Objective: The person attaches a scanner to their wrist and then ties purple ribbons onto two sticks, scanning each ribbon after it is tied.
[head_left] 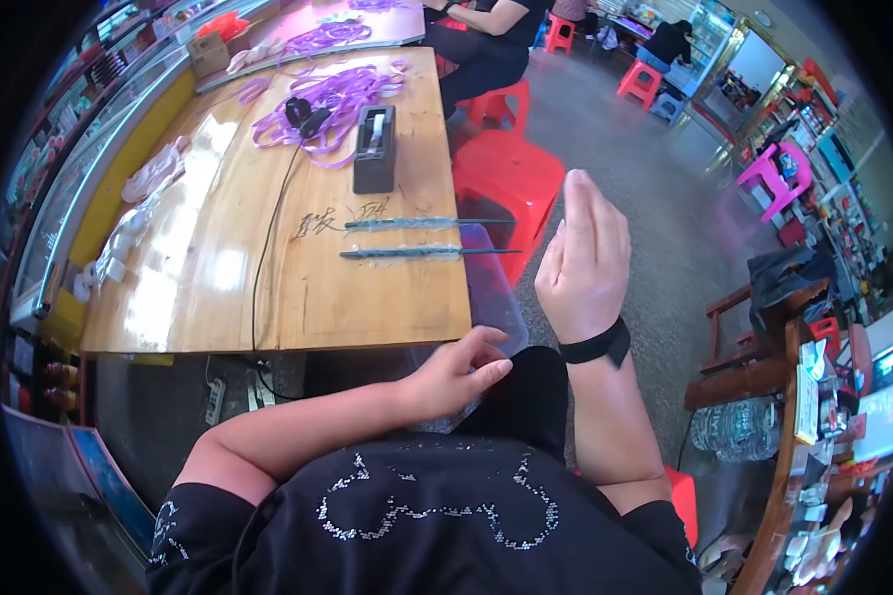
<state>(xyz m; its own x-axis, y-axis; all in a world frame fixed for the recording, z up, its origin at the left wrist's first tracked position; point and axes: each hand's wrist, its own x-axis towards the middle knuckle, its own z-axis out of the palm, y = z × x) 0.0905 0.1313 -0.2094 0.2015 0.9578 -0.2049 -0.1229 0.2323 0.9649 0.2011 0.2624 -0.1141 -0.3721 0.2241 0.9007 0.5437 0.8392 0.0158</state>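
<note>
My right hand (587, 260) is raised to the right of the table, fingers stretched upward and close together, with nothing visible in it. A black band circles that wrist. My left hand (456, 375) hangs just off the table's near right corner, thumb and forefinger apart and nothing between them. Two thin dark rods (407, 253) lie fixed with clear tape on the wooden table (367, 307), their ends jutting past its right edge. Beneath those ends, a translucent plastic bin (501, 307) is partly hidden by the table and my left hand.
A black tape dispenser (374, 149) stands beyond the rods. Behind it lie tangled purple ribbons (342, 94) and a black corded object (306, 117). A red stool (511, 174) adjoins the table's right side. Another person (491, 30) sits at the far end. Cluttered shelves line the right.
</note>
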